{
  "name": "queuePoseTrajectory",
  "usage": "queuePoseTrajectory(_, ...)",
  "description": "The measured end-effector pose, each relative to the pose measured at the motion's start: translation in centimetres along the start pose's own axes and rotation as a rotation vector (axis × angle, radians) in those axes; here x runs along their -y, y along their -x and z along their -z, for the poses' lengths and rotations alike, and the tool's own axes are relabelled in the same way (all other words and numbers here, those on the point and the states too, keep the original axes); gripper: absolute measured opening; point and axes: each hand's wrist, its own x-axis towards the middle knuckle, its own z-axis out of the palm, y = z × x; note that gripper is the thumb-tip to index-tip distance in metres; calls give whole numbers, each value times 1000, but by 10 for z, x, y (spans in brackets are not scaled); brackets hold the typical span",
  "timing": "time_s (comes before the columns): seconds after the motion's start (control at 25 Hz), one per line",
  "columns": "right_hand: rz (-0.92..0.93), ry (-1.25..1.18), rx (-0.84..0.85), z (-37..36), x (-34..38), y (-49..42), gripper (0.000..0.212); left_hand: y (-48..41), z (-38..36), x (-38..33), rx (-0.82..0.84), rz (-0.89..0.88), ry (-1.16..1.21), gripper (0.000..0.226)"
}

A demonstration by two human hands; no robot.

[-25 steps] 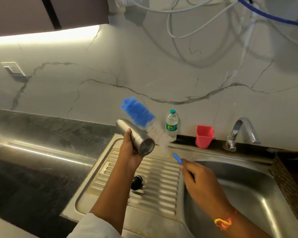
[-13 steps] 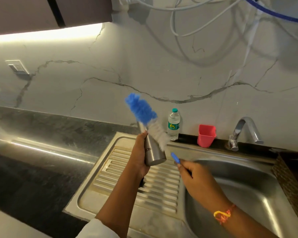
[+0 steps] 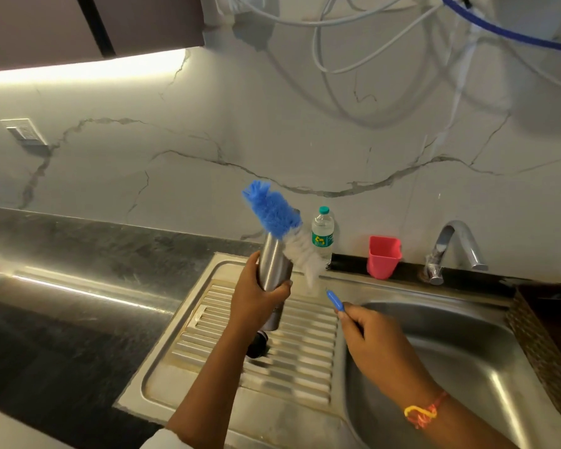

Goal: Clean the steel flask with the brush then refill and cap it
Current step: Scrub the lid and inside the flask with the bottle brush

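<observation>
— Where's the flask?
— My left hand (image 3: 259, 299) is wrapped round the middle of the steel flask (image 3: 274, 264), held above the drainboard (image 3: 305, 338).
— And the brush (image 3: 274, 213)?
— My right hand (image 3: 373, 335) pinches its thin handle, and the bristles sit beside the flask, not inside.
— Handling?
— Rigid and probably light while empty, but smooth steel gets slippery when wet (so grip mid-body). The bristles are soft, and the stem likely flexes.

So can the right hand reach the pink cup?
Probably yes: only the sink lies between the right hand and the pink cup. But it grips the brush, so grabbing would be awkward.
</observation>
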Motion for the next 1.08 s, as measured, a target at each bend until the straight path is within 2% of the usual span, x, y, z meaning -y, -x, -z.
queuePoseTrajectory(0.08, -1, 43, -6, 2, -1, -3, 25, -3, 3, -1, -4, -115, -380, 81)
queuePoseTrajectory(0.12, 3, 70, -36, 3, 1, -11, 26, -2, -1, -3, -2, -172, -496, 84)
queuePoseTrajectory(0.32, -28, 47, -147, 17, -3, -32, 31, -4, -2, 1, -73, -360, -741, 85)
queuePoseTrajectory(0.52, -54, -5, -31, 13, -13, 3, 27, -14, 24, 11, -250, -311, -712, 86)
queuePoseTrajectory(0.68, -51, 28, -103, 15, -6, -29, 30, -10, 11, 11, -225, -436, -775, 85)
queuePoseTrajectory(0.88, -52, -21, -208, 35, -11, -22, 27, -15, 32, 28, -255, -343, -654, 86)
queuePoseTrajectory(1.0, -61, -62, -84, 27, -11, -10, 28, -20, 38, 27, -254, -307, -561, 85)
queuePoseTrajectory(1.08, -63, -88, -21, 20, -7, -12, 29, -20, 34, 23, -193, -325, -497, 84)
